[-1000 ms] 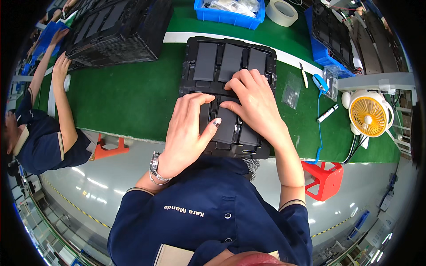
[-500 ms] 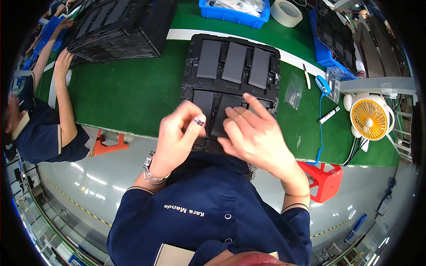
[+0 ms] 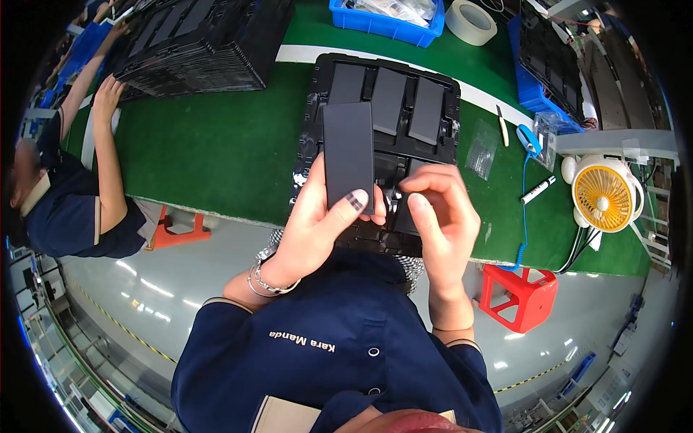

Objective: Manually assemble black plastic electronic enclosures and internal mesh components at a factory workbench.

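A flat black rectangular block (image 3: 349,155) is tilted up over the tray, gripped by my left hand (image 3: 307,234). The left thumb lies across its lower front face, and fingertips show past its right edge. My right hand (image 3: 446,224) is just right of the block, fingers curled in toward the thumb. A small shiny spot shows by those fingertips; I cannot make out what it is. Below both hands lies a black moulded tray (image 3: 433,153). Similar black blocks (image 3: 390,101) sit in its far row; the near row is partly hidden by my hands.
At the far left rises a tall stack of black trays (image 3: 209,61), with a co-worker's hand (image 3: 108,94) beside it. A blue bin (image 3: 386,27) and a tape roll (image 3: 471,22) stand behind. To the right are a knife (image 3: 503,126), a marker (image 3: 538,190) and a yellow fan (image 3: 603,198).
My left hand has taken hold of a block and raised it from the tray's near row. My right hand has turned, its fingers now curled beside the block.
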Demonstrator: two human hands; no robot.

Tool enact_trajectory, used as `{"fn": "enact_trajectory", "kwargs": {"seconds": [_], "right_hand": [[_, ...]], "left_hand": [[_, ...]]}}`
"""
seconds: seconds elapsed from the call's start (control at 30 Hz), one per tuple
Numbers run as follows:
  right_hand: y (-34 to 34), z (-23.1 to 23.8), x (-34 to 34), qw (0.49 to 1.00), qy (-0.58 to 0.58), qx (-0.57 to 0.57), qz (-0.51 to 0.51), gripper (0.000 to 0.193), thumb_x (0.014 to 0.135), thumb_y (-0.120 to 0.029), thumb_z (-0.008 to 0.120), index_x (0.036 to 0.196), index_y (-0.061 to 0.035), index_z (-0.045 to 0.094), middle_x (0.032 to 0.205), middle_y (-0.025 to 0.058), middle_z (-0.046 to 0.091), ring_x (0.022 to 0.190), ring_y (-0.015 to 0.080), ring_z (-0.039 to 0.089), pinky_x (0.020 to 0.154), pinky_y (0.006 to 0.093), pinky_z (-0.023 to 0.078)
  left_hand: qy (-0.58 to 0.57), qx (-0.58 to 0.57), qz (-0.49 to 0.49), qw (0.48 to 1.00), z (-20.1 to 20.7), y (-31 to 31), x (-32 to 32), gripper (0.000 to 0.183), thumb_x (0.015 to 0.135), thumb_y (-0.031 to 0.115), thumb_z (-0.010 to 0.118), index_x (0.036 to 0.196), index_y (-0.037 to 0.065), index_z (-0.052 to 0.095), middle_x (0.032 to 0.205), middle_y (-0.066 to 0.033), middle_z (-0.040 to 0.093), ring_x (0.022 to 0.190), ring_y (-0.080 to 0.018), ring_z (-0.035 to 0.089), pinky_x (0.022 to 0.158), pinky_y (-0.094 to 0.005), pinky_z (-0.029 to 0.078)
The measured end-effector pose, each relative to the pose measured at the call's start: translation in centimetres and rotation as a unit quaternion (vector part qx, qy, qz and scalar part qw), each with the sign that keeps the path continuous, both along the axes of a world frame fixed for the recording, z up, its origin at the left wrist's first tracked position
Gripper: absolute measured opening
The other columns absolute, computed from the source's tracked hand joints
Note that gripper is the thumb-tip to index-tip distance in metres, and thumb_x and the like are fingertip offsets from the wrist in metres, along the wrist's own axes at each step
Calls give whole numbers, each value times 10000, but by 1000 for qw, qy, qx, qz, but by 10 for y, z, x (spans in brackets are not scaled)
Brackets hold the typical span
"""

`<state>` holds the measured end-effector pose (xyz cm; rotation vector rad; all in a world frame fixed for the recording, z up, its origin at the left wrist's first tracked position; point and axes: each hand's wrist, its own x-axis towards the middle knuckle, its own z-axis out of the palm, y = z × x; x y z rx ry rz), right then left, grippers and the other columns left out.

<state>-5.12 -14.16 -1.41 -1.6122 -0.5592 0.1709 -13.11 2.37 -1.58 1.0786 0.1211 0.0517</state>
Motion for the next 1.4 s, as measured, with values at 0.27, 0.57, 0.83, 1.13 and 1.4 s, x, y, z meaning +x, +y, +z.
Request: {"fn": "enact_trajectory", "kwargs": {"seconds": [0.27,0.57,0.83,1.13,1.4], "right_hand": [[10,3,-3,962,216,127,111,100,936,-32,598,950,65,581,996,88,526,809,136,588,757,283,501],[15,4,-2,973,187,101,86,70,924,6,594,913,73,583,966,94,536,747,130,596,684,272,509],[15,-10,-1,997,30,34,61,69,905,0,625,917,64,601,981,102,574,784,136,594,702,275,508],[16,-6,2,955,226,152,116,130,940,-56,625,942,72,606,969,81,560,787,128,596,717,275,512],[12,0,8,966,193,100,138,90,933,-25,622,915,61,609,944,79,555,771,121,584,697,263,496]], "left_hand": [[8,31,43,999,2,-13,2,439,903,-16,587,1265,22,341,955,-56,564,845,-98,592,775,-268,527],[18,47,57,997,0,-16,2,430,897,-12,594,1251,10,350,985,-47,543,855,-89,583,778,-256,518],[-2,179,107,978,-11,-17,3,461,879,47,640,1241,7,358,1010,-55,525,887,-110,577,804,-279,499],[39,125,76,989,0,-16,0,474,884,61,641,1253,-9,352,1045,-66,508,894,-104,564,835,-280,485],[41,127,69,989,-3,-15,-1,473,885,65,643,1253,-5,355,1074,-68,508,1001,-120,514,884,-300,459]]}}
